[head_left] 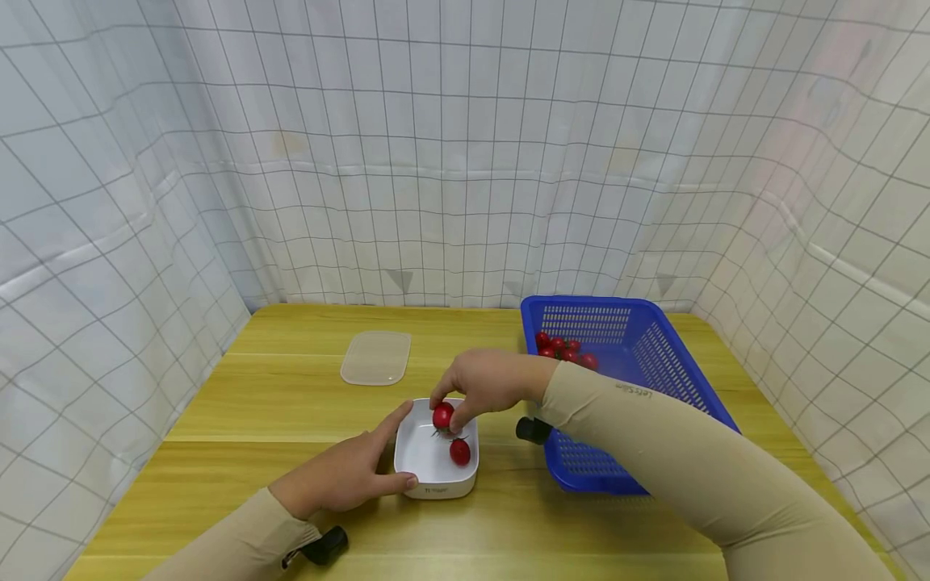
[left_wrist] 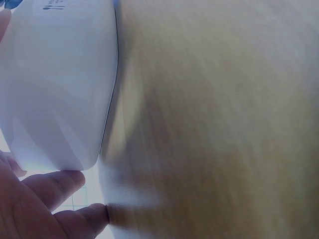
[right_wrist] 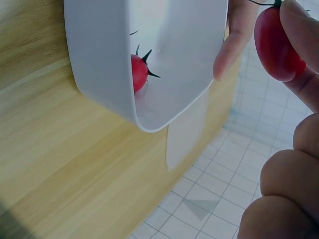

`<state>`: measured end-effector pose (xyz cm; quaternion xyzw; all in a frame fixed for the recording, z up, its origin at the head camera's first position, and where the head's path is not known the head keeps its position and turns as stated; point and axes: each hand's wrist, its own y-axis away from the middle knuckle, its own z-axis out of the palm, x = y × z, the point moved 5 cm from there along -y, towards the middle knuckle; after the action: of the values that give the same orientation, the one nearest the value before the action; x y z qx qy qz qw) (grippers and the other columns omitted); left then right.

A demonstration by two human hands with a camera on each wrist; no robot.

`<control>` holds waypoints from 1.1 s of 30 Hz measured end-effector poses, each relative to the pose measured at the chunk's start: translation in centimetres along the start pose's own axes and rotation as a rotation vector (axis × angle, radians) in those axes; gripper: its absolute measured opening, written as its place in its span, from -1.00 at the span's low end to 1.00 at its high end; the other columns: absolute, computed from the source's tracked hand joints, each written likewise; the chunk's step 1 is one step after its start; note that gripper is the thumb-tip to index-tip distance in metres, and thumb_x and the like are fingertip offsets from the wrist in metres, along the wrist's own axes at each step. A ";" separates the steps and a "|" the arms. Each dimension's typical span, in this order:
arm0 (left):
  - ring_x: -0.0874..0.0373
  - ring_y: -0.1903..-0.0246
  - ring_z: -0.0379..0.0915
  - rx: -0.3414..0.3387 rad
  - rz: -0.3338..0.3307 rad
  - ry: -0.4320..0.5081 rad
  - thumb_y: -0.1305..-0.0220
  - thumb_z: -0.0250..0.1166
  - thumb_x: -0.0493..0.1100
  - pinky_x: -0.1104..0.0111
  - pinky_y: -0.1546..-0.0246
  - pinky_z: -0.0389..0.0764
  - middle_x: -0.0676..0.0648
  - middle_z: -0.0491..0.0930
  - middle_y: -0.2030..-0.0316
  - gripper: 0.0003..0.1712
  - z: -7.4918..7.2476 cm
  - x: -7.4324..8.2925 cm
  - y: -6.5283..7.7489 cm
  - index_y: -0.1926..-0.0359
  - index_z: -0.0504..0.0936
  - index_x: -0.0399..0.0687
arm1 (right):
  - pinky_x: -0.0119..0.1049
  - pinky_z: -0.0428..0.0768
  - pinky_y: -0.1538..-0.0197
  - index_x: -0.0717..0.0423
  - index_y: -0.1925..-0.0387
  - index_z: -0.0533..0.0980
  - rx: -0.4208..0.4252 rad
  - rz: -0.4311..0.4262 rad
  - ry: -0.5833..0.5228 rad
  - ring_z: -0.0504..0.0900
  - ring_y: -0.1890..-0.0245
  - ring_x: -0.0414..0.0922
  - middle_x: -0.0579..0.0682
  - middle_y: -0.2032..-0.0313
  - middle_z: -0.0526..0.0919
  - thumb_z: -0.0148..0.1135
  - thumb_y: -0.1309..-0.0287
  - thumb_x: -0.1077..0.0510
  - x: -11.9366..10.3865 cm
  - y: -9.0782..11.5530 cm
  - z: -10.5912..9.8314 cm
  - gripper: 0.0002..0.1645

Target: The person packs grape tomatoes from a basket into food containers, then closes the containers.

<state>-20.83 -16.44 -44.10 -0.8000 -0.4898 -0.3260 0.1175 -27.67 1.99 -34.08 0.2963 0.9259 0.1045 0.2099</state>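
Observation:
A white square container (head_left: 425,460) stands on the table, and my left hand (head_left: 349,474) holds its left side, thumb at the front corner and fingers toward the back. Over the container, my right hand (head_left: 488,383) pinches a small red cherry tomato (head_left: 443,415) between thumb and fingers. The right wrist view shows this held tomato (right_wrist: 275,45) above rim height, with its green stem end up. A second cherry tomato (head_left: 460,452), with green sepals, lies inside the container at its right side. In the left wrist view, the fingers (left_wrist: 62,184) touch the container's outer wall.
On the right stands a blue plastic basket (head_left: 693,367) with slotted walls; several cherry tomatoes (head_left: 570,355) lie in its back left corner. My right forearm passes over the basket. A translucent flat lid (head_left: 375,357) rests behind the container. Checked white curtains (head_left: 465,202) enclose the wooden table (head_left: 240,403).

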 end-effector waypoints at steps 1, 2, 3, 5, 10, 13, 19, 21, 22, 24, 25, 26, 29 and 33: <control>-0.24 -0.46 0.36 0.001 -0.001 0.000 -0.36 0.36 0.34 -0.24 -0.44 0.35 -0.33 0.33 -0.51 0.23 0.0 0.0 0.0 -0.73 -0.18 0.10 | -0.28 0.63 -0.22 -0.12 -0.16 0.72 0.000 -0.001 -0.002 0.72 -0.10 -0.11 -0.22 0.05 0.79 0.53 -0.25 0.01 0.0 0.0 0.0 -0.56; -0.24 -0.46 0.35 0.001 -0.003 0.000 -0.36 0.36 0.34 -0.24 -0.45 0.34 -0.33 0.33 -0.51 0.23 0.0 0.0 0.0 -0.73 -0.18 0.10 | -0.28 0.63 -0.21 -0.11 -0.16 0.72 0.001 -0.003 -0.004 0.72 -0.10 -0.10 -0.21 0.05 0.79 0.53 -0.25 0.02 0.0 0.0 0.0 -0.56; -0.24 -0.46 0.35 0.001 -0.004 0.003 -0.36 0.36 0.34 -0.24 -0.45 0.34 -0.32 0.33 -0.52 0.23 0.0 -0.1 0.0 -0.73 -0.18 0.10 | -0.29 0.63 -0.21 -0.11 -0.16 0.72 0.001 -0.005 -0.005 0.72 -0.11 -0.10 -0.22 0.04 0.79 0.53 -0.25 0.02 -0.1 0.0 0.0 -0.56; -0.23 -0.47 0.33 0.000 -0.008 0.007 -0.36 0.36 0.34 -0.24 -0.46 0.32 -0.31 0.31 -0.53 0.23 0.1 -0.1 -0.1 -0.73 -0.18 0.09 | -0.30 0.63 -0.21 -0.11 -0.16 0.72 0.002 -0.006 -0.012 0.72 -0.12 -0.10 -0.22 0.03 0.79 0.53 -0.25 0.03 -0.1 0.0 0.0 -0.56; -0.22 -0.47 0.33 -0.002 -0.012 0.008 -0.36 0.36 0.34 -0.23 -0.47 0.32 -0.31 0.31 -0.53 0.23 0.1 -0.1 -0.1 -0.73 -0.17 0.08 | -0.29 0.62 -0.22 -0.09 -0.18 0.71 0.003 -0.007 -0.026 0.71 -0.13 -0.10 -0.21 0.01 0.79 0.52 -0.26 0.05 0.0 -0.1 0.0 -0.55; -0.23 -0.46 0.35 -0.001 -0.006 0.004 -0.36 0.36 0.34 -0.24 -0.45 0.33 -0.32 0.33 -0.51 0.22 0.0 0.0 -0.1 -0.73 -0.18 0.09 | -0.29 0.62 -0.22 -0.07 -0.20 0.70 0.001 -0.011 -0.028 0.71 -0.12 -0.09 -0.20 0.00 0.79 0.51 -0.27 0.05 0.0 -0.2 0.0 -0.53; -0.22 -0.46 0.35 -0.001 -0.010 0.002 -0.36 0.36 0.35 -0.23 -0.46 0.33 -0.30 0.34 -0.52 0.22 0.0 0.0 -0.1 -0.72 -0.17 0.10 | -0.33 0.62 -0.17 -0.08 -0.22 0.70 -0.001 -0.019 -0.025 0.71 -0.06 -0.14 -0.22 0.02 0.79 0.52 -0.26 0.04 -0.1 -0.3 0.1 -0.51; -0.21 -0.47 0.35 -0.001 -0.012 0.005 -0.35 0.36 0.35 -0.23 -0.46 0.33 -0.29 0.33 -0.52 0.22 0.1 -0.1 -0.1 -0.72 -0.16 0.11 | -0.36 0.63 -0.14 -0.09 -0.22 0.70 -0.004 -0.018 -0.029 0.70 -0.03 -0.18 -0.24 0.02 0.79 0.52 -0.26 0.04 -0.1 -0.3 0.2 -0.51; -0.22 -0.47 0.35 -0.001 -0.012 0.006 -0.35 0.36 0.35 -0.23 -0.46 0.33 -0.28 0.32 -0.52 0.22 0.1 -0.1 -0.1 -0.72 -0.16 0.11 | -0.37 0.63 -0.13 -0.09 -0.22 0.70 -0.005 -0.018 -0.030 0.69 -0.02 -0.20 -0.24 0.02 0.79 0.52 -0.26 0.04 -0.1 -0.3 0.2 -0.51; -0.22 -0.47 0.35 0.000 -0.010 0.005 -0.35 0.36 0.35 -0.23 -0.45 0.34 -0.28 0.32 -0.53 0.22 0.1 -0.1 -0.1 -0.72 -0.17 0.11 | -0.38 0.62 -0.12 -0.10 -0.22 0.70 -0.007 -0.022 -0.035 0.69 -0.02 -0.20 -0.25 0.02 0.78 0.52 -0.26 0.04 -0.2 -0.4 0.3 -0.50; -0.23 -0.47 0.34 0.001 -0.008 0.004 -0.36 0.36 0.34 -0.24 -0.45 0.34 -0.28 0.32 -0.53 0.22 0.1 -0.1 -0.1 -0.72 -0.17 0.11 | -0.38 0.62 -0.12 -0.10 -0.22 0.70 -0.008 -0.023 -0.038 0.70 -0.03 -0.19 -0.26 0.02 0.78 0.53 -0.25 0.05 -0.2 -0.4 0.3 -0.50; -0.23 -0.47 0.34 0.002 -0.007 0.004 -0.36 0.36 0.34 -0.24 -0.45 0.34 -0.28 0.32 -0.53 0.22 0.1 -0.1 -0.1 -0.72 -0.17 0.11 | -0.38 0.62 -0.11 -0.10 -0.23 0.70 -0.008 -0.024 -0.037 0.70 -0.03 -0.18 -0.26 0.03 0.78 0.53 -0.25 0.05 -0.2 -0.4 0.3 -0.50; -0.23 -0.47 0.34 0.003 -0.007 0.002 -0.36 0.35 0.34 -0.24 -0.45 0.33 -0.27 0.31 -0.53 0.21 0.1 -0.1 -0.1 -0.73 -0.17 0.12 | -0.37 0.62 -0.11 -0.09 -0.23 0.69 -0.010 -0.026 -0.040 0.70 -0.06 -0.14 -0.26 0.03 0.78 0.52 -0.25 0.05 -0.3 -0.5 0.4 -0.50; -0.23 -0.48 0.33 0.002 -0.008 0.005 -0.36 0.35 0.35 -0.24 -0.46 0.33 -0.26 0.30 -0.54 0.21 0.1 0.0 0.0 -0.73 -0.17 0.12 | -0.37 0.63 -0.12 -0.11 -0.24 0.69 -0.013 -0.028 -0.039 0.70 -0.06 -0.16 -0.26 0.02 0.78 0.52 -0.27 0.03 -0.3 -0.5 0.4 -0.49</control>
<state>-20.83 -16.43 -44.19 -0.7971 -0.4929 -0.3281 0.1181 -27.48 1.43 -34.48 0.2840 0.9249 0.1020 0.2312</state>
